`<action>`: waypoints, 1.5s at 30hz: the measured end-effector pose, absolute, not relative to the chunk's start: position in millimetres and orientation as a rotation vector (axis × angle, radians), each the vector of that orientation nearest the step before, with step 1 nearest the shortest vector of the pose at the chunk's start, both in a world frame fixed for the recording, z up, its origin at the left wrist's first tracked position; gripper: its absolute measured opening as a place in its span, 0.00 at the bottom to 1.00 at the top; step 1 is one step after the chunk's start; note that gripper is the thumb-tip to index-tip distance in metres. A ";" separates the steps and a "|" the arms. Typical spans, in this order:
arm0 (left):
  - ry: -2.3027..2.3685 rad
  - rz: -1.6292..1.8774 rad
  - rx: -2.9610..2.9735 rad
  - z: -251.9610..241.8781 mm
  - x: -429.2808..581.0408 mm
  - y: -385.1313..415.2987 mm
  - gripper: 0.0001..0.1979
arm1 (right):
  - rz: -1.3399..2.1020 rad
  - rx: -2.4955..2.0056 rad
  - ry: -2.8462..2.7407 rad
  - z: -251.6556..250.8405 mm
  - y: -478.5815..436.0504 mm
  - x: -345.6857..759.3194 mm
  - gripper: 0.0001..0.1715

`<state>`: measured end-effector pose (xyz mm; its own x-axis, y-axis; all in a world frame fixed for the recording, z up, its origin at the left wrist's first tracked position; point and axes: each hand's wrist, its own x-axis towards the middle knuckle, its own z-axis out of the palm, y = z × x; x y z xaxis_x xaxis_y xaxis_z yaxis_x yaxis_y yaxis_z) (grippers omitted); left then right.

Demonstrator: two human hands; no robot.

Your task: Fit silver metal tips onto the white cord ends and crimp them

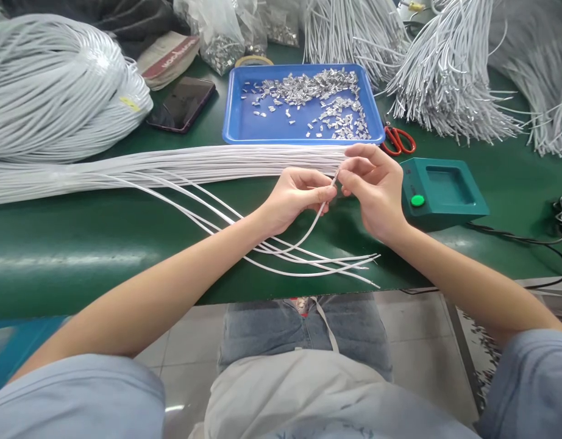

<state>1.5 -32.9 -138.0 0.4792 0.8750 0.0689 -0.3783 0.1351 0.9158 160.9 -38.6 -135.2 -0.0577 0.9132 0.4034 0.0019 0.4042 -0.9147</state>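
Note:
My left hand point(297, 198) pinches a thin white cable point(315, 224) a little below its end, and the cable curves down and away to the left. At the cable's tip, the thumb and forefinger of my right hand point(377, 192) are closed together; any small part between them is hidden. Several loose white cables point(303, 262) with their ends toward the table's front edge lie below my hands. Behind my hands runs a long bundle of white cables point(208, 161). Just beyond it stands a blue tray point(267, 133) with many small metal clips point(303, 88).
A green device point(473, 204) with a bright green button is right of my right hand, with black wires point(519, 238) beyond. Red-handled scissors point(398, 141) lie beside the tray. A phone point(183, 103), a large cable coil point(56, 91), bagged metal parts point(221, 49) and cable bundles point(455, 79) stand behind.

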 end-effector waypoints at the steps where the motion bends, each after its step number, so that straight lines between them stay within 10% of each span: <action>1: 0.570 0.982 1.083 -138.3 1.5 -32.9 0.15 | 0.941 -0.876 -1.429 -134.9 -38.5 160.8 0.14; 45: 0.726 1.147 1.381 -132.9 1.6 -33.8 0.19 | 0.793 -0.930 -1.519 -132.8 -41.4 161.3 0.12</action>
<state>1.6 -33.8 -132.9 0.3327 0.9162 0.2234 -0.1902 -0.1668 0.9675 161.3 -41.4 -132.8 -0.0583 0.8871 0.4580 0.1310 0.4616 -0.8774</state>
